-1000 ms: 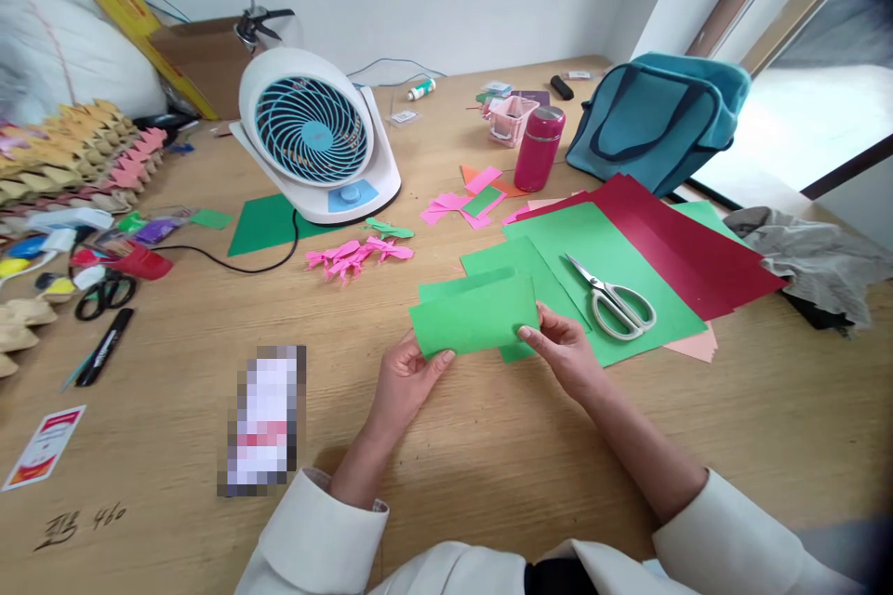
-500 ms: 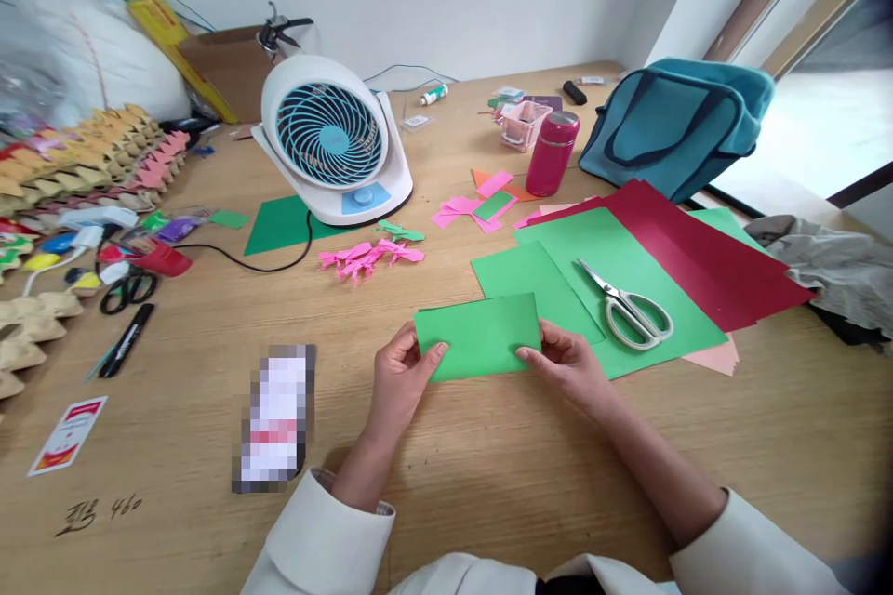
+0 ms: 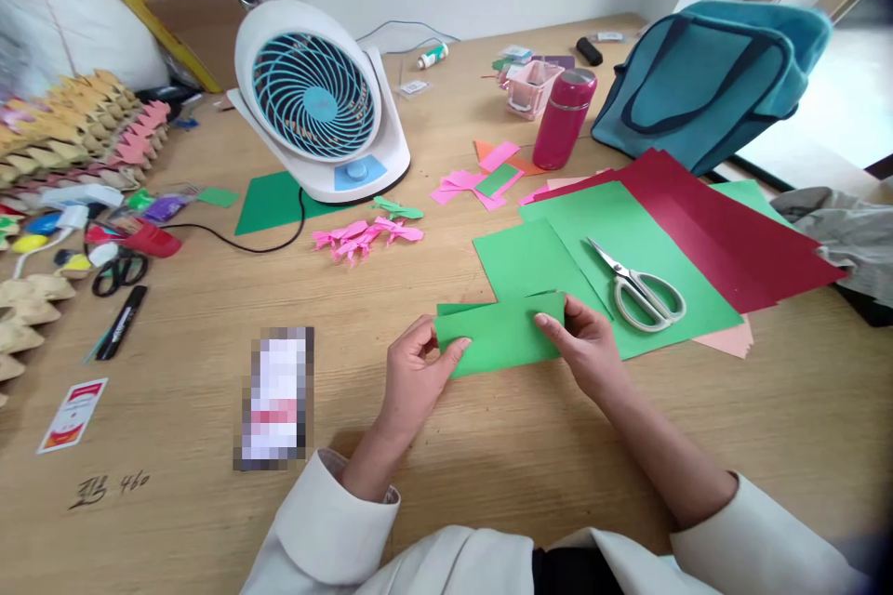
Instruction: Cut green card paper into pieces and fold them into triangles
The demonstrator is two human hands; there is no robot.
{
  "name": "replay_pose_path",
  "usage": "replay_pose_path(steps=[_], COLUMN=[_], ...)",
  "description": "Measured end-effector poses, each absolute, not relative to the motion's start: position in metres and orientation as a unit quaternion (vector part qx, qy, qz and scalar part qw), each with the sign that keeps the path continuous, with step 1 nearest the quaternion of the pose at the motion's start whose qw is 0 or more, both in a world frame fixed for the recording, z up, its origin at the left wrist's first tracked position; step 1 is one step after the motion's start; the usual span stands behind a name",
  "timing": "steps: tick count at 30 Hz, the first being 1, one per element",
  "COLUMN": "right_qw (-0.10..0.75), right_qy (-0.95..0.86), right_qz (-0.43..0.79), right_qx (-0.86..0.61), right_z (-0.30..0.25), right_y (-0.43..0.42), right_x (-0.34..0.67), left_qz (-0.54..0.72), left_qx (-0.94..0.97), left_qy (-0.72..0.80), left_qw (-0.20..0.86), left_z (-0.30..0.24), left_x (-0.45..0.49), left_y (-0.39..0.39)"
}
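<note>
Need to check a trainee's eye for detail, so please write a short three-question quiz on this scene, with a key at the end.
1. Multiple choice: what do the left hand and the right hand hold between them?
A. a black marker
B. a piece of green paper
C. a red sheet

2. True or false: in the picture, the pink bottle stands upright between the fan and the teal bag.

3. Short answer: which cutting tool lies on the large green sheet to the right of the hands?

Key: 1. B. 2. True. 3. The white-handled scissors.
</note>
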State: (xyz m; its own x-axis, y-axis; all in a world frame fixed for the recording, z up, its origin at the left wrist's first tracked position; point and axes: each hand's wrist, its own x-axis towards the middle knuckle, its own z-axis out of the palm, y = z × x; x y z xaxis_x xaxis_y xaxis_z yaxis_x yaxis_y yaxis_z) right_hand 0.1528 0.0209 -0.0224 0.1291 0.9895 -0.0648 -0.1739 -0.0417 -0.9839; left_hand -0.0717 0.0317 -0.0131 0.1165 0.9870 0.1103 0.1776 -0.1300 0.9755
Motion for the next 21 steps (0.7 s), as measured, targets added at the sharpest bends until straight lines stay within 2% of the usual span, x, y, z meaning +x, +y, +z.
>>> replay_pose_path(steps=[11, 21], right_qw=[0.609, 0.556], right_qy=[-0.371, -0.324], right_qz=[0.482, 0.566], right_qx=[-0.508, -0.515], right_z=[-0.0207, -0.0240], right_y=[0.0228, 0.0243], right_x=[0.1470, 0.1505], left_qz=[0.469, 0.495], left_qx=[0.567, 0.508], left_qy=[0.510, 0.501], left_qw=[0.445, 0.496], left_z=[-0.0129, -0.0106], left_x=[-0.0671, -0.0641], left_y=[0.0281, 0.0284])
